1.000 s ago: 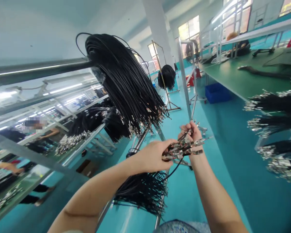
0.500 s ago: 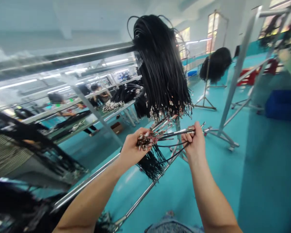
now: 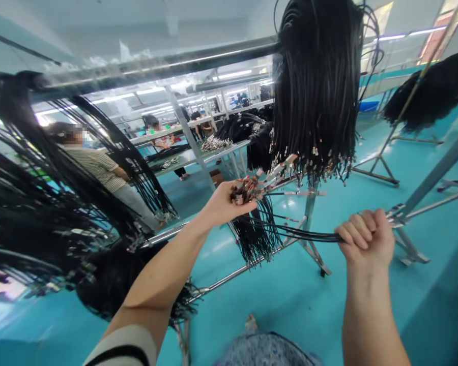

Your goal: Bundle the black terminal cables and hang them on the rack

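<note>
My left hand [image 3: 229, 202] is closed round a bunch of black cables [image 3: 256, 239], whose metal and reddish connector ends stick out above the thumb while the rest hangs below. Out to the right, my right hand [image 3: 366, 236] is wrapped round a few of these cables near their ends, with metal tips showing past the thumb. Several cable lengths [image 3: 309, 234] stretch between the two hands. Just behind them, a thick bundle of black cables [image 3: 316, 96] hangs from the metal rail, its connector ends at the bottom.
The rack's metal rail [image 3: 168, 63] runs across the view. More black cables [image 3: 80, 183] hang at the left, near a person in a striped shirt [image 3: 93, 165]. Workbenches with cable piles [image 3: 236, 129] stand behind. Another rack [image 3: 416, 101] with cables is at the right.
My right hand has moved right and away from my left, drawing several cables out between them. The view has swung left, bringing the hanging cables and the striped-shirt person further in.
</note>
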A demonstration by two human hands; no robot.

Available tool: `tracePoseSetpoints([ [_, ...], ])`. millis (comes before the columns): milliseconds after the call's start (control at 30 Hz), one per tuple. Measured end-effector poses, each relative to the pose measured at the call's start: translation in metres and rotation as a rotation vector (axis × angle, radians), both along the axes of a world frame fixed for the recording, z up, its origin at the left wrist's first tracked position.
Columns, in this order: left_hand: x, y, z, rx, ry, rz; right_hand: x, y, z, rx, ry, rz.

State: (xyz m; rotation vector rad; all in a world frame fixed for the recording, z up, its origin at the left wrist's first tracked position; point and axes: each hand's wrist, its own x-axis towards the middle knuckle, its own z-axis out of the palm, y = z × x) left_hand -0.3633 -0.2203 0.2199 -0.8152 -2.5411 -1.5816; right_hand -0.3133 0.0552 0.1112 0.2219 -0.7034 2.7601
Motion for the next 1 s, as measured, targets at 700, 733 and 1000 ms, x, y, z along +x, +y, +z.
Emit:
tracePoseSetpoints([
  [700,-0.007,0.011,-0.005,0.064,-0.015,-0.183,-0.041,-0.14,0.06,0.419,0.228,-0.489],
  [733,-0.008,0.011,-0.005,0.048,-0.033,-0.201,-0.04,-0.139,0.063,0.414,0.24,-0.492],
  [1000,-0.019,0.016,-0.009,0.294,-0.165,-0.31,-0.062,-0.143,0.064,0.88,0.239,-0.738],
])
